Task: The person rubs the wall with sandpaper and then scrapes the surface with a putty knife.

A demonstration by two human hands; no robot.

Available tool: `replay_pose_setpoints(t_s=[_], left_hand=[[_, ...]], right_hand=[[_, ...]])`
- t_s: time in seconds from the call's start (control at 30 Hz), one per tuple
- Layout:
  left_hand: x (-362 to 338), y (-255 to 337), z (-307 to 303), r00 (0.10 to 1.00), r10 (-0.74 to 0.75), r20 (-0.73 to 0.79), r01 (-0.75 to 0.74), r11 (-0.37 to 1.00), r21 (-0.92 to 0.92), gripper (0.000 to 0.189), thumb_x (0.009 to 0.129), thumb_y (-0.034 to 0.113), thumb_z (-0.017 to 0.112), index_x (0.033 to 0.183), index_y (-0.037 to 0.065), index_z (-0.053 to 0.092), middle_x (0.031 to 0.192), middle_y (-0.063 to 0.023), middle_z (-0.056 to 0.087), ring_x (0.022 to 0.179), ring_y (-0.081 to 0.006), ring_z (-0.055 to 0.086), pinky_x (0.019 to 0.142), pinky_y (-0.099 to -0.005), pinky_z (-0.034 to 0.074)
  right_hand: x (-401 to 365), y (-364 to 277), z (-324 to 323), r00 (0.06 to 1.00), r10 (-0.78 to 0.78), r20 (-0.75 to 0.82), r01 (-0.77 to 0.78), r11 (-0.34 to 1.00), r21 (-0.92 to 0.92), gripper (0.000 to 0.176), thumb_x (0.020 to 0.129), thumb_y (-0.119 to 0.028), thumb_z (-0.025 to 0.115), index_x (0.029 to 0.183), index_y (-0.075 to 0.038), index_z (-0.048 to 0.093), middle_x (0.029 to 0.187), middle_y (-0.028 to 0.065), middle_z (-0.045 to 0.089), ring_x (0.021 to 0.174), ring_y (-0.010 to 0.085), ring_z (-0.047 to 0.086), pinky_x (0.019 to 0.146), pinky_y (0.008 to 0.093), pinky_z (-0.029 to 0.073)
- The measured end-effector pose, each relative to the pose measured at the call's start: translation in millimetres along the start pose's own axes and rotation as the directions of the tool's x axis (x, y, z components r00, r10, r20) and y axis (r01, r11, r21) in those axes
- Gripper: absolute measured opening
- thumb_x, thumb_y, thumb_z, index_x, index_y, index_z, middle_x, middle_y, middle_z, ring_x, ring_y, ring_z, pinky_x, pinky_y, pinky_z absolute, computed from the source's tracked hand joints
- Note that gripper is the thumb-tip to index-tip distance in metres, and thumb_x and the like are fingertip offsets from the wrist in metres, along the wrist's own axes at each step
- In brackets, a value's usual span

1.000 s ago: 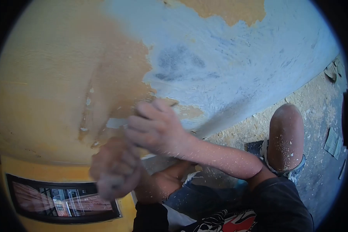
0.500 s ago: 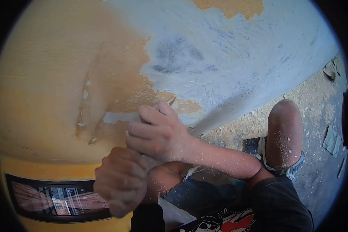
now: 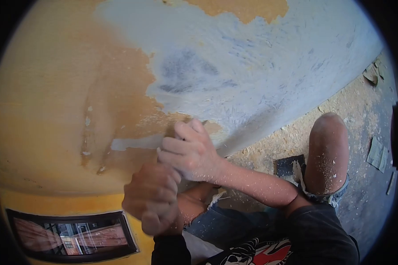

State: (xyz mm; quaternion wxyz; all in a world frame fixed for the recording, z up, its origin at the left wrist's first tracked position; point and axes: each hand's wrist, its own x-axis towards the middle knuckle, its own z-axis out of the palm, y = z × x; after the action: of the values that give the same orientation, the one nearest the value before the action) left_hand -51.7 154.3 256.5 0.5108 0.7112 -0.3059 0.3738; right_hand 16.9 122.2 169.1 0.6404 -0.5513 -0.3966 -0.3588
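My right hand is closed around a thin tool; only its narrow tip shows past the fingers, close to the wall. Just below and to the left, my left hand is a blurred fist against the lower side of my right hand, and whatever it grips is hidden. Around the tip, tan paint with a ragged edge meets the pale, scuffed bare part of the wall. Pale flakes dot my right forearm.
A framed window or glass panel is at the lower left. My bent knee rises at the right. Paint flakes cover the floor, where a dark flat piece and a greenish scrap lie.
The view has shifted, so the wall patches appear further left. Both hands appear further right in the view, still close together, with the tool tip still close to the wall.
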Motion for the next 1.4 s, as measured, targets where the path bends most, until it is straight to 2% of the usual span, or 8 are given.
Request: replay_pose_setpoints(t_s=[0.07, 0.17, 0.27, 0.6, 1.07, 1.13, 1.17, 1.4], left_hand=[[-3.6, -2.3, 3.7, 0.996, 0.084, 0.014, -0.085, 0.992, 0.092, 0.045, 0.088, 0.020, 0.042, 0.047, 0.014, 0.024, 0.039, -0.0004, 0.032, 0.033, -0.0101, 0.025, 0.038, -0.0265, 0.024], [-3.6, -18.9, -12.8, 0.992, -0.126, 0.021, 0.127, 0.988, -0.086, 0.045, 0.087, 0.017, 0.043, 0.047, 0.012, 0.023, 0.040, -0.0018, 0.032, 0.033, -0.0113, 0.026, 0.038, -0.0265, 0.025], [-5.0, -8.3, 1.0, 0.998, -0.017, 0.055, 0.012, 0.997, 0.075, 0.047, 0.089, 0.019, 0.045, 0.047, 0.012, 0.025, 0.040, -0.0018, 0.033, 0.032, -0.0118, 0.027, 0.037, -0.0266, 0.026], [-9.5, -0.7, 4.1, 0.982, 0.067, 0.174, -0.068, 0.998, 0.003, 0.049, 0.090, 0.022, 0.047, 0.046, 0.013, 0.028, 0.038, 0.0004, 0.034, 0.028, -0.0087, 0.031, 0.032, -0.0235, 0.029], [-17.8, -23.1, -12.9, 0.992, -0.121, 0.038, 0.124, 0.988, -0.093, 0.051, 0.089, 0.022, 0.052, 0.045, 0.008, 0.031, 0.041, -0.0036, 0.038, 0.031, -0.0147, 0.031, 0.036, -0.0296, 0.034], [-20.3, -7.5, -2.3, 1.000, -0.027, 0.007, 0.025, 0.989, 0.148, 0.046, 0.090, 0.021, 0.043, 0.049, 0.014, 0.024, 0.039, 0.0008, 0.028, 0.031, -0.0114, 0.023, 0.036, -0.0276, 0.023], [-11.5, -3.3, -2.5, 0.991, -0.005, 0.131, 0.009, 0.999, -0.031, 0.047, 0.090, 0.020, 0.043, 0.048, 0.014, 0.023, 0.039, 0.0003, 0.030, 0.031, -0.0115, 0.025, 0.035, -0.0275, 0.024], [-23.5, -14.8, -1.0, 1.000, -0.018, 0.023, 0.014, 0.983, 0.184, 0.049, 0.090, 0.021, 0.046, 0.047, 0.013, 0.024, 0.039, 0.0005, 0.031, 0.030, -0.0100, 0.027, 0.035, -0.0259, 0.029]], right_hand=[[7.3, -1.4, -6.1, 1.000, -0.013, -0.011, 0.013, 1.000, 0.001, 0.015, 0.061, -0.023, 0.063, 0.072, -0.014, 0.057, 0.073, -0.0014, 0.044, 0.075, 0.0185, 0.046, 0.062, 0.0347, 0.033], [-3.3, 2.9, -4.0, 0.999, 0.030, 0.025, -0.029, 1.000, -0.007, 0.013, 0.062, -0.022, 0.062, 0.068, -0.013, 0.054, 0.072, -0.0011, 0.043, 0.076, 0.0180, 0.047, 0.062, 0.0336, 0.035], [4.9, -0.4, -8.8, 0.999, 0.026, 0.022, -0.026, 0.999, -0.026, 0.013, 0.062, -0.021, 0.062, 0.067, -0.014, 0.054, 0.073, -0.0018, 0.043, 0.076, 0.0176, 0.047, 0.062, 0.0332, 0.035], [-11.4, 6.5, -2.3, 1.000, -0.005, -0.025, 0.006, 1.000, 0.026, 0.018, 0.059, -0.023, 0.063, 0.074, -0.014, 0.059, 0.075, -0.0024, 0.045, 0.073, 0.0187, 0.045, 0.061, 0.0353, 0.032], [-16.3, 13.0, 1.9, 0.994, 0.079, 0.080, -0.075, 0.996, -0.051, 0.016, 0.062, -0.023, 0.063, 0.074, -0.012, 0.060, 0.074, -0.0013, 0.046, 0.073, 0.0201, 0.046, 0.063, 0.0351, 0.033], [-16.5, 3.1, 4.0, 1.000, 0.012, -0.005, -0.012, 1.000, -0.008, 0.014, 0.064, -0.023, 0.063, 0.073, -0.012, 0.060, 0.074, -0.0015, 0.046, 0.073, 0.0200, 0.046, 0.064, 0.0349, 0.033], [-11.8, -1.0, 0.7, 1.000, -0.010, -0.005, 0.011, 0.999, 0.038, 0.012, 0.066, -0.021, 0.063, 0.073, -0.012, 0.060, 0.075, -0.0017, 0.047, 0.073, 0.0200, 0.046, 0.063, 0.0353, 0.033], [-20.8, 10.2, 3.0, 0.999, 0.037, -0.016, -0.037, 0.999, 0.022, 0.014, 0.064, -0.021, 0.062, 0.074, -0.012, 0.060, 0.075, -0.0022, 0.046, 0.073, 0.0198, 0.045, 0.061, 0.0351, 0.033]])
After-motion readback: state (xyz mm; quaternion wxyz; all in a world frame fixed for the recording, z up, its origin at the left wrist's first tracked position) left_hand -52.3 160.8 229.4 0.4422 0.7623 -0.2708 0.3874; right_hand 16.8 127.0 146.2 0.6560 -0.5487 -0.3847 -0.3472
